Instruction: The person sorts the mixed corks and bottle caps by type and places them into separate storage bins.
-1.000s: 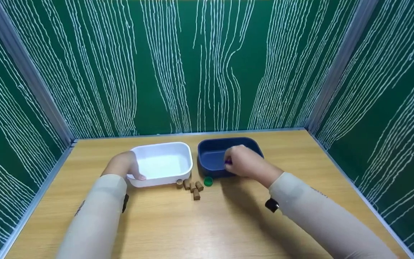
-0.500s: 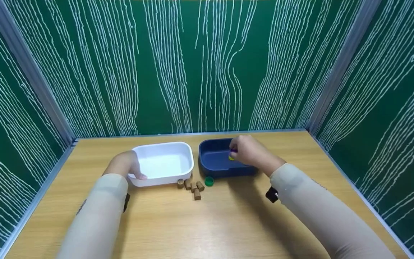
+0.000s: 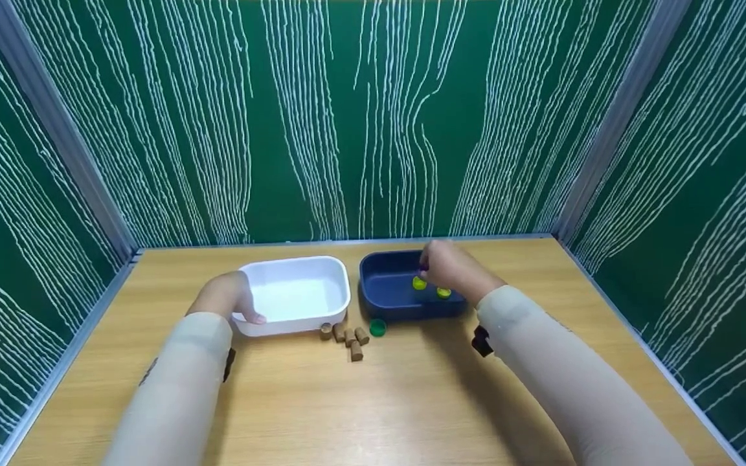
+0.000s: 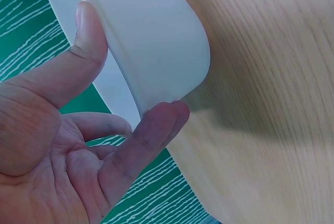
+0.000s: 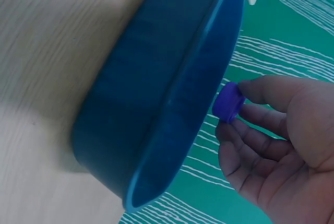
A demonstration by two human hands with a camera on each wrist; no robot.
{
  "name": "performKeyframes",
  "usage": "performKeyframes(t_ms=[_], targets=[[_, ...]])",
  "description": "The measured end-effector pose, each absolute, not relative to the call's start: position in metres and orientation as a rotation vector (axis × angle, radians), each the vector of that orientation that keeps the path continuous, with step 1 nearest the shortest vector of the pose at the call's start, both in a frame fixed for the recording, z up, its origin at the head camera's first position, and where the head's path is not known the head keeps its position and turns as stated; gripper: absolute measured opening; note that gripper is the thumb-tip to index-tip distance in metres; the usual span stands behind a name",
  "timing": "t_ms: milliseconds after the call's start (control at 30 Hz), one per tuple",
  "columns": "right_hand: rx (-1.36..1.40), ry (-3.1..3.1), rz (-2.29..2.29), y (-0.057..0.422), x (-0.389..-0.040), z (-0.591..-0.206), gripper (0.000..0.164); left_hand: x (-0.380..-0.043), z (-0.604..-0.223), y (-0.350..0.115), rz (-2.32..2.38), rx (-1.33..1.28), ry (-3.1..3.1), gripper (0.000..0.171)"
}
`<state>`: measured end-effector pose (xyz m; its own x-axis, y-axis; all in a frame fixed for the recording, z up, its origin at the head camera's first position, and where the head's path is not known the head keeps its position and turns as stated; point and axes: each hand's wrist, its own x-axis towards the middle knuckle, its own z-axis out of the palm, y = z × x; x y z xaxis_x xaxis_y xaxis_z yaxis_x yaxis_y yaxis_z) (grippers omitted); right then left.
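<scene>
Pinching a purple bottle cap [image 5: 228, 102] between thumb and fingers, my right hand [image 3: 449, 263] hangs above the navy basin [image 3: 405, 312], where two yellow caps [image 3: 419, 283] lie; I cannot tell where the purple one's open side faces. Across a narrow gap, my left hand [image 3: 223, 294] grips the left end of the white basin [image 3: 295, 324], both basins lying long side toward me. Corks [image 3: 356, 351] and a green cap [image 3: 378, 328] sit on the wooden table [image 3: 347, 414] by their near walls.

From head, looks forward and down over the table [image 3: 405, 414], well back; from left wrist, faces the white tray [image 4: 156, 36] closely (shared with head view); from right wrist, likewise the blue tray [image 5: 135, 78].
</scene>
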<state>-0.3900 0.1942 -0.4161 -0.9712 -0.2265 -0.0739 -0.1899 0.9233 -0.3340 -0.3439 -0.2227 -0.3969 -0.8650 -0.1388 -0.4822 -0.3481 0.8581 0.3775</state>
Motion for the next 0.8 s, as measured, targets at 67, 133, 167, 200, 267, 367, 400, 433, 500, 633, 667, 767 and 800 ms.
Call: performKeyframes(t_ms=[67,133,167,200,267,367,400,433,500,633,667,767,800], targets=[[-0.329,2.971,-0.475,0.195,-0.393,-0.420,0.024,-0.346,-0.400,-0.224,0.649,-0.358,2.588,0.085],[-0.362,2.974,-0.433,0.196,-0.395,-0.425,0.021,-0.348,-0.402,-0.224,0.638,-0.363,2.599,0.085],[-0.368,2.971,-0.420,0.196,-0.396,-0.427,0.022,-0.348,-0.402,-0.224,0.626,-0.359,2.603,0.087],[-0.369,2.968,-0.414,0.197,-0.397,-0.429,0.022,-0.348,-0.401,-0.224,0.616,-0.356,2.604,0.088],[-0.369,2.969,-0.407,0.199,-0.399,-0.434,0.025,-0.348,-0.401,-0.222,0.596,-0.355,2.605,0.090],[-0.356,2.970,-0.403,0.202,-0.401,-0.440,0.027,-0.346,-0.399,-0.221,0.581,-0.348,2.609,0.089],[-0.345,2.969,-0.405,0.203,-0.402,-0.442,0.028,-0.346,-0.398,-0.221,0.580,-0.343,2.610,0.088],[-0.339,2.969,-0.403,0.203,-0.403,-0.444,0.027,-0.346,-0.398,-0.221,0.577,-0.339,2.612,0.088],[-0.317,2.961,-0.396,0.204,-0.404,-0.447,0.027,-0.343,-0.396,-0.221,0.577,-0.331,2.614,0.087],[-0.299,2.950,-0.395,0.206,-0.407,-0.454,0.014,-0.341,-0.393,-0.220,0.597,-0.345,2.596,0.087],[-0.310,2.950,-0.389,0.206,-0.408,-0.455,0.012,-0.340,-0.393,-0.220,0.605,-0.351,2.591,0.087],[-0.358,2.956,-0.368,0.206,-0.411,-0.460,0.033,-0.340,-0.392,-0.220,0.614,-0.366,2.581,0.088],[-0.374,2.956,-0.363,0.206,-0.412,-0.462,0.039,-0.341,-0.393,-0.220,0.613,-0.368,2.581,0.088]])
